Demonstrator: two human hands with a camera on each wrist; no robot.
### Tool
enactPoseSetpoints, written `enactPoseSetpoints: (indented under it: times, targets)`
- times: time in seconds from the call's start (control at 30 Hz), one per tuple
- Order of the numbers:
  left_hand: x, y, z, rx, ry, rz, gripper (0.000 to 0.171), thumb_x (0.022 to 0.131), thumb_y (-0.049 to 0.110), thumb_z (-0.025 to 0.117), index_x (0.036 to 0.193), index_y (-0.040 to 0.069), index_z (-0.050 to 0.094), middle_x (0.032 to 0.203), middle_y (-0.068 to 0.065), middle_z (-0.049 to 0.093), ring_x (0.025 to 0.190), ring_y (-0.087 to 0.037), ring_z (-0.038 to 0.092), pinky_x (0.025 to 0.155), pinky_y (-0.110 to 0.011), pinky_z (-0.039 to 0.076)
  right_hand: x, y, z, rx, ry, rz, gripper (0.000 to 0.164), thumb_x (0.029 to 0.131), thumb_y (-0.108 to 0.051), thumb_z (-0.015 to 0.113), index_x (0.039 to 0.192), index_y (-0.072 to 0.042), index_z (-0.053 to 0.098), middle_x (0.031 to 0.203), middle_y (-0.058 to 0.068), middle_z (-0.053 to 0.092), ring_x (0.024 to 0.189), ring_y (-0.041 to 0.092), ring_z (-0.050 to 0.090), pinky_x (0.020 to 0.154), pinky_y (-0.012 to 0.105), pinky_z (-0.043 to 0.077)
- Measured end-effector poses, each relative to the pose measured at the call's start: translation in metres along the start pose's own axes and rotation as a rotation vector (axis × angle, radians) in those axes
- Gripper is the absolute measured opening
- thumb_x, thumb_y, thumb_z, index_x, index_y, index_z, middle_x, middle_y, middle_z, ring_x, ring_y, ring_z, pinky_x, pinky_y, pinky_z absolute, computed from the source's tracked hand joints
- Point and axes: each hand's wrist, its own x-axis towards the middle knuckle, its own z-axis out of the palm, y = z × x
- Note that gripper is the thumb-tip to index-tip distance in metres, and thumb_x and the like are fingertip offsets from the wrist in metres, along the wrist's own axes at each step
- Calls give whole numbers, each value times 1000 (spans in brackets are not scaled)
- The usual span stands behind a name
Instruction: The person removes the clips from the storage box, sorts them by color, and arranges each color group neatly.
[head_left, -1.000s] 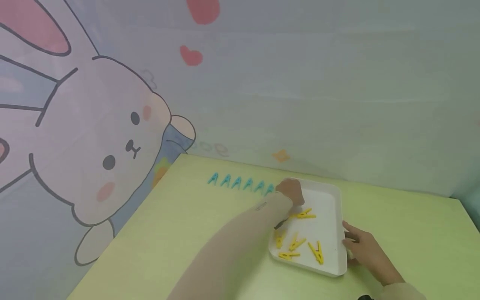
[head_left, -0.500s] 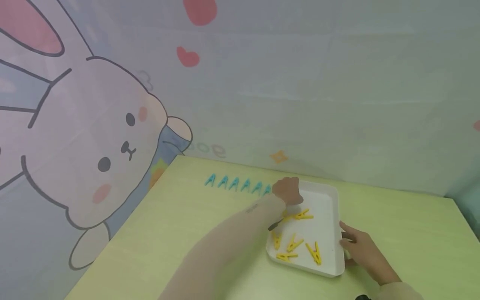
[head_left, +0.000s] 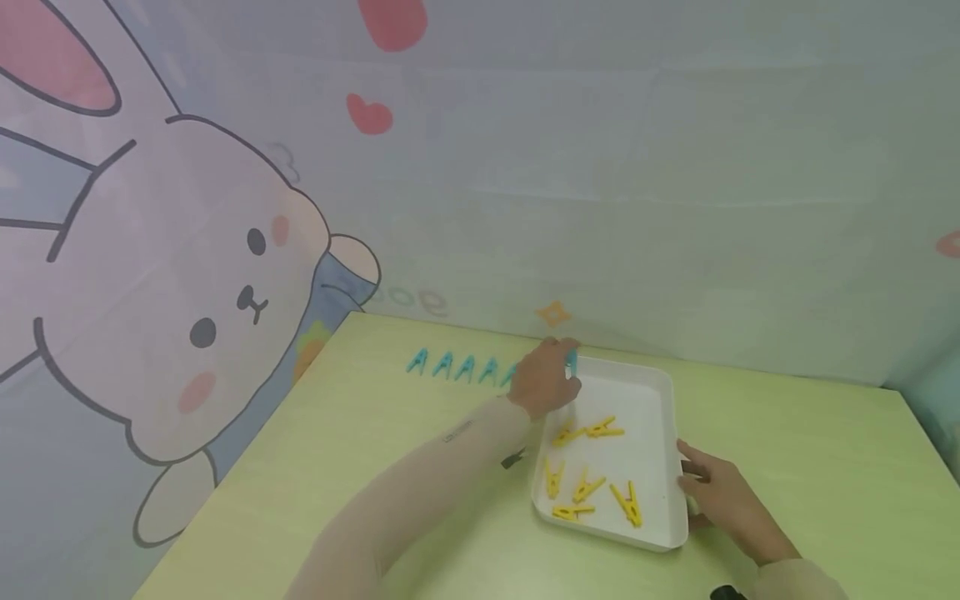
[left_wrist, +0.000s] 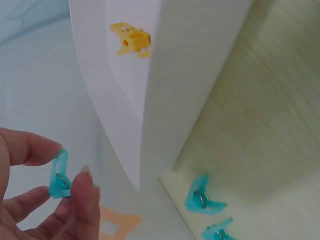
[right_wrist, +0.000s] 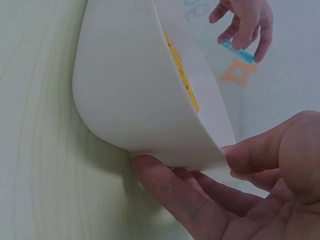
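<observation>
My left hand (head_left: 543, 379) pinches a teal clothespin (left_wrist: 60, 175) between thumb and fingers, raised at the far left corner of the white tray (head_left: 641, 442). Inside the tray lie several yellow clothespins (head_left: 588, 485), mostly toward its near and left parts. At the tray's right side, my right hand (head_left: 735, 504) grips the wall; in the right wrist view its thumb is at the rim and its fingers lie against the outer side. Left of the tray runs a row of teal clothespins (head_left: 466, 368), its right end partly hidden by my left hand.
Everything stands on a pale green table (head_left: 390, 467). A fabric backdrop (head_left: 735, 208) with a cartoon rabbit rises directly behind the table's far edge. My left forearm (head_left: 420, 492) crosses the table in front of the row.
My left hand has shifted slightly left and turned at the tray's far left corner, bringing the teal clothespin into view. The yellow clothespin beneath it shows more fully. My right hand stays on the tray.
</observation>
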Motion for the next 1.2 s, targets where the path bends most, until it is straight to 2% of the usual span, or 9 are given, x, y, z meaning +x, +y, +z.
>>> enactPoseSetpoints:
  times: [0.17, 0.33, 0.47, 0.6, 0.73, 0.83, 1.03, 1.13, 1.2]
  targets:
    - [-1, -21, -13, -5, 103, 72, 53, 79, 20, 56, 131, 21, 48, 106, -3, 53, 48, -12, 38, 34, -25, 33, 2, -2, -2, -11, 11, -21, 59, 90, -11, 45, 143, -4, 22, 135, 30, 33, 98, 28, 55, 63, 38, 52]
    - [0, -51, -27, -21, 197, 106, 53, 79, 18, 56, 131, 21, 48, 106, -2, 53, 52, -12, 40, 35, -24, 31, 6, -5, -2, -38, 14, -15, 58, 91, -12, 45, 144, -5, 21, 135, 30, 32, 100, 29, 54, 63, 38, 52]
    - [1, -76, -39, -47, 261, 108, 52, 80, 18, 56, 131, 22, 48, 107, -1, 52, 58, -11, 44, 35, -24, 32, 8, -6, -3, -42, 18, -11, 58, 91, -12, 45, 143, -4, 21, 135, 32, 31, 100, 29, 55, 63, 38, 52]
    - [-1, -103, -48, -30, 336, 89, 51, 81, 19, 56, 131, 22, 48, 107, 1, 51, 71, -10, 49, 41, -24, 36, 10, -8, -2, -35, 25, -11, 58, 91, -11, 45, 143, -3, 21, 135, 33, 30, 100, 29, 55, 63, 38, 52]
    - [-5, -133, -58, 11, 404, 36, 50, 81, 19, 57, 130, 22, 48, 105, 1, 51, 73, -11, 51, 44, -27, 38, 9, -10, -1, -23, 24, -18, 57, 91, -10, 45, 143, -2, 21, 135, 33, 30, 98, 29, 55, 63, 38, 52]
    - [-10, -157, -63, 34, 408, -34, 51, 81, 19, 57, 130, 22, 48, 106, -1, 51, 70, -13, 51, 43, -29, 38, 9, -11, -1, -30, 20, -26, 57, 91, -10, 45, 143, -1, 21, 135, 34, 29, 97, 29, 56, 62, 38, 52]
    - [-21, -202, -65, 45, 331, -167, 51, 81, 19, 55, 132, 22, 47, 112, -6, 51, 69, -21, 54, 44, -35, 41, 10, -8, -2, -33, 31, -15, 57, 90, -8, 45, 142, 0, 22, 134, 34, 30, 97, 29, 56, 61, 38, 52]
    - [-30, -221, -58, 49, 306, -227, 51, 81, 17, 56, 131, 19, 47, 114, -9, 51, 77, -25, 56, 49, -39, 44, 8, 0, 0, -26, 37, 12, 58, 90, -8, 47, 142, 0, 23, 133, 35, 30, 98, 30, 55, 62, 39, 52]
    - [-39, -234, -46, 55, 269, -270, 50, 81, 17, 57, 130, 18, 48, 113, -10, 51, 80, -26, 57, 49, -41, 44, 4, 9, 2, -26, 35, 58, 58, 90, -9, 48, 141, 1, 24, 132, 35, 31, 98, 31, 56, 62, 39, 52]
